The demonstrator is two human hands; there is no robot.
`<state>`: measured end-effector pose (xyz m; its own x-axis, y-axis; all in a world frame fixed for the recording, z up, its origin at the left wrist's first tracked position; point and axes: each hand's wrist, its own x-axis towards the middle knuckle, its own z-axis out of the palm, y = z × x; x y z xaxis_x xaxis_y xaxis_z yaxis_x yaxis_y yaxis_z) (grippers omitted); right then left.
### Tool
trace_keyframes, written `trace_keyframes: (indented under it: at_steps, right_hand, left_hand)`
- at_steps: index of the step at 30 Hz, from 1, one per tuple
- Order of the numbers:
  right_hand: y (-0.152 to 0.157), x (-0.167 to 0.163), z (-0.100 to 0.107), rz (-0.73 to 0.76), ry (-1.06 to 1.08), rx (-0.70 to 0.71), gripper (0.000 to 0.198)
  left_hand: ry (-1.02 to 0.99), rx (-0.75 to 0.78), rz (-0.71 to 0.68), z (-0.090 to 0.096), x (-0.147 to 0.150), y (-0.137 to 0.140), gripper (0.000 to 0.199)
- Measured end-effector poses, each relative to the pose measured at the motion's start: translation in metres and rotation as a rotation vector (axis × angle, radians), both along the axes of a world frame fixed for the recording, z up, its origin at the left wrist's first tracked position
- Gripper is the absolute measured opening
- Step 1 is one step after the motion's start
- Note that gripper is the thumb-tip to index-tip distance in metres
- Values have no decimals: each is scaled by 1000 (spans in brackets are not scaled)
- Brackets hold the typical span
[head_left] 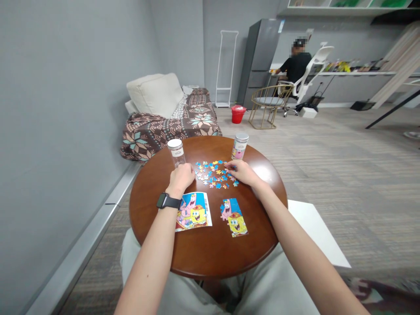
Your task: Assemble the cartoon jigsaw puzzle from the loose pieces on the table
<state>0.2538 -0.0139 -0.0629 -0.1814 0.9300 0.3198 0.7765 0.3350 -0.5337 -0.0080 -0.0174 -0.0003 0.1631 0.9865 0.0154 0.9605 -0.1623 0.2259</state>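
Note:
Loose jigsaw puzzle pieces (218,172) in blue, yellow and pink lie spread over the middle of the round table. At their left edge, my left hand (182,177) is curled closed; whatever its fingers may hold is hidden. My right hand (244,173) reaches over the right side of the pieces, fingers stretched out and apart, the tips at or just above some pieces. Nearer to me lies a partly joined puzzle (236,221) with a pink starfish and a yellow sponge figure. Left of it is a printed reference picture (197,212), partly covered by my left wrist.
A clear jar with a white lid (176,151) stands behind my left hand, and a labelled jar with a silver lid (240,146) behind my right. The brown table (210,258) has a round edge. Beyond are a covered sofa (197,120), a red bin (238,114) and a seated person (298,65).

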Motion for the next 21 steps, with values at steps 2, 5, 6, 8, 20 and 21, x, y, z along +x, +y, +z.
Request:
trace_keyframes:
  at_steps: [2, 5, 6, 8, 20, 21]
  right_hand:
    - [1, 0, -1, -6, -2, -5, 23]
    - [1, 0, -2, -21, 2, -6, 23]
    - [1, 0, -2, -27, 7, -2, 24]
    - [-1, 0, 1, -37, 24, -2, 26]
    - [-17, -17, 28, 211, 384, -187, 18]
    - [-18, -19, 29, 255, 433, -222, 20]
  left_hand:
    - [6, -2, -9, -1, 0, 0, 28]
    - [12, -3, -12, -3, 1, 1, 29]
    - [14, -1, -16, -3, 1, 1, 29]
    - [15, 1, -21, -3, 1, 1, 29]
    - [-277, 61, -237, 2, 11, -1, 26]
    - [-332, 39, -311, 2, 12, -1, 27]
